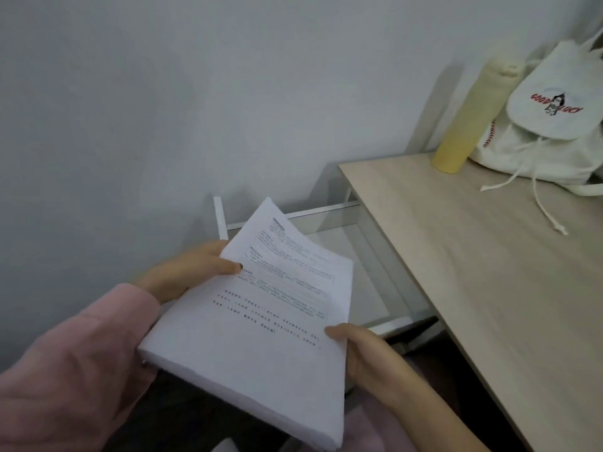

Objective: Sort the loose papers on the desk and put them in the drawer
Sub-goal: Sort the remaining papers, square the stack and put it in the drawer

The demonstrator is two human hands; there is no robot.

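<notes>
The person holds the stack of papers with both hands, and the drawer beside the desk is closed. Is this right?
No: the drawer is pulled open, as the head view shows. The left hand and right hand do hold the stack of papers.

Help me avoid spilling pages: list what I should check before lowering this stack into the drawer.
1. Left hand grips the stack, thumb on top: ok.
2. Right hand holds the near right corner: ok.
3. Drawer open, below the stack: ok.
4. Drawer floor free: cannot tell, the stack hides most of it.
5. Sheets squared: not ok, the top ones fan out at the far end.
6. Bottle and bag away from the drawer, on the desk: ok.
</notes>
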